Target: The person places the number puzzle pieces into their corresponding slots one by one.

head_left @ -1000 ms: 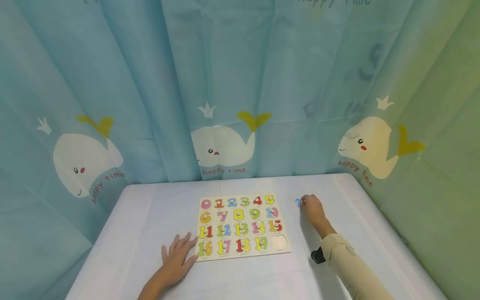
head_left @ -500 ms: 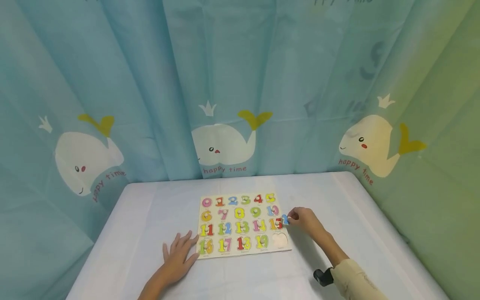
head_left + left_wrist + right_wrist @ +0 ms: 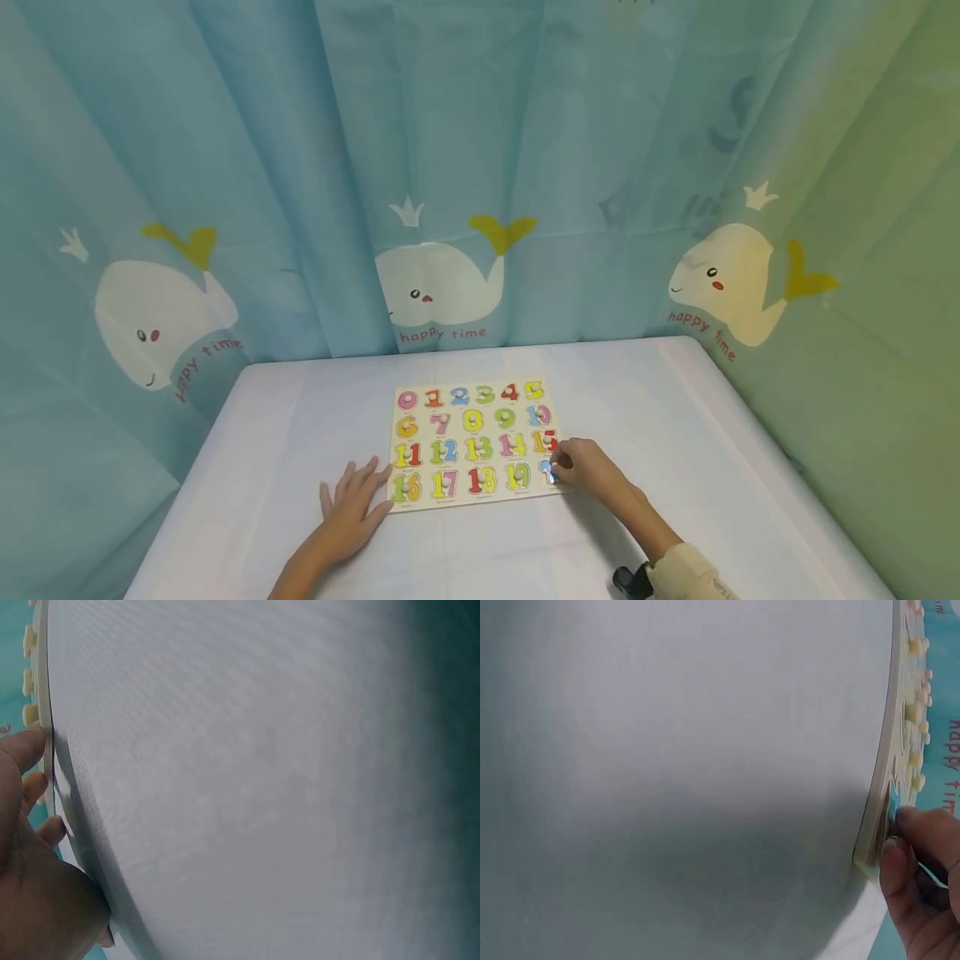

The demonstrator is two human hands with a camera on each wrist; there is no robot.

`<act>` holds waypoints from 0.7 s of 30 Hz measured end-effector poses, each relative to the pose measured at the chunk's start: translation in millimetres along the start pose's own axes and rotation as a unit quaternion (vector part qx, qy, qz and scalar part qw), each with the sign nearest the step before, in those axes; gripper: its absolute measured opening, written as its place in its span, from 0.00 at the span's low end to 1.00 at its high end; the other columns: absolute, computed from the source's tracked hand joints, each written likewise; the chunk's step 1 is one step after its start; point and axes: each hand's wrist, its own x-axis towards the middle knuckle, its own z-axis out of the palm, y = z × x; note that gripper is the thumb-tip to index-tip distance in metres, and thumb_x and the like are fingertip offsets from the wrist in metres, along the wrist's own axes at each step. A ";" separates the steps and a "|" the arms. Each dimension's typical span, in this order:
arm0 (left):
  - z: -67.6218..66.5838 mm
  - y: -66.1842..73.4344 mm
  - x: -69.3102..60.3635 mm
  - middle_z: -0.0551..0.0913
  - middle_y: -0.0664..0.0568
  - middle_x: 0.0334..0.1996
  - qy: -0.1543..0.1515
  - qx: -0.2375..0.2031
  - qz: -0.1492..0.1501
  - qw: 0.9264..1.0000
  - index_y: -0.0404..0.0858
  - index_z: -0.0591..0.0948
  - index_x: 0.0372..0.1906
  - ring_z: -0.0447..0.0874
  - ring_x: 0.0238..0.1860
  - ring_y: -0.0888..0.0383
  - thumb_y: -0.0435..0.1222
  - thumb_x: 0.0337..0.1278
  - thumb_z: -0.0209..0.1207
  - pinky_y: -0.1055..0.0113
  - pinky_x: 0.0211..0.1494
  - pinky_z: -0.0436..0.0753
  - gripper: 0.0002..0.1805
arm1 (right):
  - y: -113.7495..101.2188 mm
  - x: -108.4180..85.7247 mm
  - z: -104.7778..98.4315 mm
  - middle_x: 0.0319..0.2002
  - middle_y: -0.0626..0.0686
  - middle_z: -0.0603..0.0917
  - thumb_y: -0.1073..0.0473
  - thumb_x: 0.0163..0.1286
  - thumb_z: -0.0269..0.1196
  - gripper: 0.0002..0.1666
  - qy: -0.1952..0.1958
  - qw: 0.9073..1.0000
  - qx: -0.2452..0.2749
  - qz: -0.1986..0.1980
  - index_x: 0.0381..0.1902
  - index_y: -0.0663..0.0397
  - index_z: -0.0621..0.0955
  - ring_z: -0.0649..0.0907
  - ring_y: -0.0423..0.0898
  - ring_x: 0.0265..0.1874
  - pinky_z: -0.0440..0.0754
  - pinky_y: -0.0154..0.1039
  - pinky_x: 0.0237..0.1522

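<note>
A pale wooden number puzzle board (image 3: pixel 457 435) lies on the table, with colourful knobbed number pieces in rows. At its lower right corner, my right hand (image 3: pixel 592 471) pinches a blue number piece (image 3: pixel 547 472) between thumb and fingers, over the last recess. Part of that piece is hidden by the fingertips. In the right wrist view the blue piece (image 3: pixel 895 799) sits low at the board's edge, though I cannot tell whether it is seated. My left hand (image 3: pixel 348 517) has its fingers spread and touches the board's left edge; the left wrist view shows the same hand (image 3: pixel 37 900) there.
A white cloth covers the table (image 3: pixel 300 417). Behind it hangs a blue-green curtain (image 3: pixel 480 292) printed with whales. A black wrist device (image 3: pixel 632 581) is at the right sleeve (image 3: pixel 686 573).
My right hand has carried the blue number piece from the table right of the board, leftward and nearer, to the lower right recess. The left hand has stayed at the board's edge.
</note>
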 end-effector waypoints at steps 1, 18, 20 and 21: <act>0.2 -0.3 -0.5 0.59 0.37 0.68 0.002 0.000 0.001 1.000 0.40 0.69 0.65 0.41 0.68 0.30 0.43 0.64 0.55 0.27 0.57 0.27 0.27 | -0.8 -0.1 0.9 0.21 0.41 0.74 0.67 0.56 0.68 0.06 -0.001 1.000 0.001 0.011 0.25 0.54 0.80 0.71 0.37 0.22 0.73 0.31 0.24; 2.8 0.2 2.7 0.58 0.38 0.69 -0.006 0.010 0.003 1.000 0.40 0.68 0.66 0.39 0.69 0.32 0.44 0.64 0.54 0.28 0.57 0.27 0.27 | -11.7 -0.5 -4.1 0.22 0.44 0.79 0.65 0.56 0.69 0.05 -0.040 0.998 -0.016 0.053 0.26 0.58 0.82 0.74 0.38 0.23 0.76 0.33 0.26; 2.7 -0.7 1.9 0.59 0.38 0.68 -0.003 0.012 0.002 1.000 0.40 0.68 0.66 0.40 0.68 0.32 0.44 0.64 0.55 0.28 0.57 0.28 0.27 | -13.0 0.2 -2.2 0.23 0.45 0.79 0.65 0.57 0.69 0.04 -0.044 0.997 -0.017 0.060 0.28 0.58 0.82 0.74 0.39 0.24 0.77 0.33 0.28; 2.8 -1.2 1.5 0.59 0.38 0.68 0.000 0.012 0.003 1.000 0.40 0.68 0.66 0.40 0.68 0.31 0.44 0.64 0.55 0.28 0.57 0.28 0.27 | -13.8 0.4 -1.1 0.24 0.45 0.79 0.65 0.57 0.69 0.04 -0.047 0.996 -0.015 0.069 0.28 0.59 0.82 0.74 0.39 0.24 0.77 0.33 0.28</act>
